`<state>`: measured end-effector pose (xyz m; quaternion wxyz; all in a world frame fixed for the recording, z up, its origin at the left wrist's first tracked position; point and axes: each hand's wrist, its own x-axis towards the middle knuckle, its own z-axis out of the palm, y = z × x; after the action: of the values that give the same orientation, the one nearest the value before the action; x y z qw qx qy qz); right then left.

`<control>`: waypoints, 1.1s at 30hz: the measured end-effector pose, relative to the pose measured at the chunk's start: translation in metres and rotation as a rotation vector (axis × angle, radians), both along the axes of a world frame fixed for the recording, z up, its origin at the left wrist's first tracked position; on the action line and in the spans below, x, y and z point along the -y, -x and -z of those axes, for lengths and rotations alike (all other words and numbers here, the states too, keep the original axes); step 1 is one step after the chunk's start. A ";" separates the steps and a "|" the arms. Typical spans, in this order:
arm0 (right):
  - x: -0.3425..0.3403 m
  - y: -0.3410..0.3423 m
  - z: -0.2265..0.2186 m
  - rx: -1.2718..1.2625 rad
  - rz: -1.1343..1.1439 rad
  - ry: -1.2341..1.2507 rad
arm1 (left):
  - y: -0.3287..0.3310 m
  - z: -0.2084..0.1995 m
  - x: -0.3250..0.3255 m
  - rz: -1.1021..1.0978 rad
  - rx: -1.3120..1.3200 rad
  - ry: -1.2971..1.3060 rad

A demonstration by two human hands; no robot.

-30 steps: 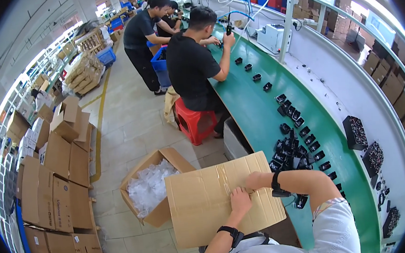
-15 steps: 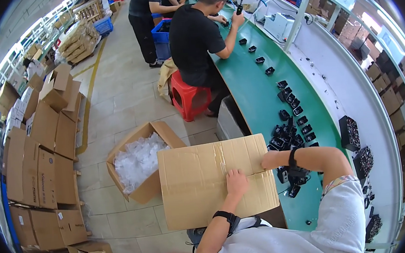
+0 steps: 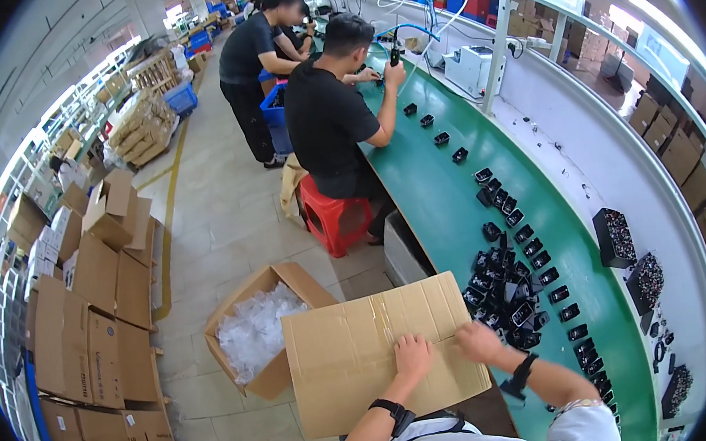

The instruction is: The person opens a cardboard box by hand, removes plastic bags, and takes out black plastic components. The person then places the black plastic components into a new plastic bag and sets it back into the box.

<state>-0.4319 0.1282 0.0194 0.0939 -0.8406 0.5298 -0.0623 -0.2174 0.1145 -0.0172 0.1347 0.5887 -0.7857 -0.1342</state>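
Observation:
A flat brown cardboard box panel (image 3: 340, 364) with a strip of clear tape and a slit lies in front of me. On it, beside the slit, rests my left hand (image 3: 415, 356), its fingers laid against the surface. My right hand (image 3: 479, 341) is curled at the right end of the slit, slightly blurred; its fingertips are hidden, so what they pinch cannot be made out. Just beyond it, a heap of small black device housings (image 3: 506, 287) covers part of the green bench (image 3: 431, 205).
Left of the panel stands an open carton (image 3: 304, 285) of clear plastic pieces. A co-worker (image 3: 331, 113) sits on a red stool (image 3: 332, 222) at the bench, holding a black tool. Black part trays (image 3: 615, 237) line the right ledge. Stacked cartons (image 3: 65, 338) stand at far left.
The view has tilted up, so the scene sits lower. My right hand has lifted slightly and shifted along the slit. My left hand stays on the cardboard. The seated co-worker keeps working.

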 end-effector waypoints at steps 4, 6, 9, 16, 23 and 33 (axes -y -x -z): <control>-0.014 -0.033 -0.013 0.021 0.194 0.180 | -0.003 0.003 0.004 -0.010 0.012 0.004; -0.001 -0.025 -0.004 0.024 0.233 0.081 | 0.000 0.001 0.004 0.032 -0.008 0.016; 0.009 -0.019 0.003 -0.011 0.170 0.126 | -0.003 0.006 0.007 0.062 -0.007 -0.010; 0.022 -0.005 0.036 0.161 0.090 0.102 | 0.031 0.003 -0.013 0.332 -0.058 0.125; 0.017 -0.002 0.018 0.341 0.311 0.060 | 0.035 -0.022 0.014 0.305 -0.158 -0.271; 0.039 0.048 0.016 0.575 0.781 -0.493 | 0.040 -0.020 0.019 0.354 -0.103 -0.306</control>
<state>-0.4800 0.0887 0.0036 0.3991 -0.4836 0.7545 -0.1938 -0.2571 0.0956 0.0031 0.0584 0.4479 -0.8391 -0.3032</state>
